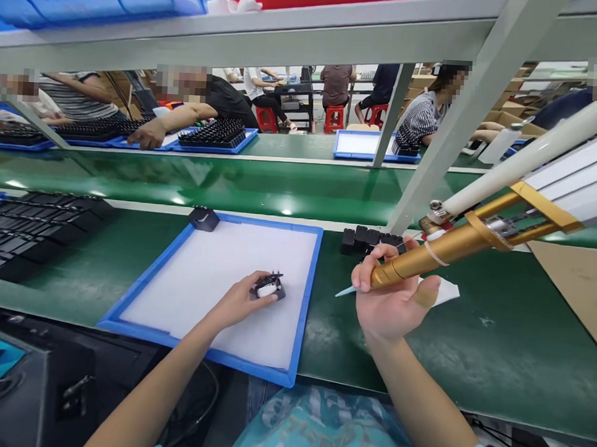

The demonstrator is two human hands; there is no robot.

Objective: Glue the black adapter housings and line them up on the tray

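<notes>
My left hand (240, 298) pinches a small black part with a white insert (268, 287) and rests it on the white pad of a blue-rimmed tray (304, 304). My right hand (393, 296) is closed round a gold, pen-like dispensing tool (429, 255). Its pale tip (342, 292) points left toward the tray's right rim, a short way from the part. A white tube and gold brackets run from the tool up to the right. Another small black part (204, 218) sits at the tray's far left corner.
A row of black parts (370, 240) lies behind my right hand. Trays of black parts (32, 229) fill the left of the green bench. A grey frame post (432, 164) rises nearby. Beyond a green conveyor (260, 188), other people work at their own trays.
</notes>
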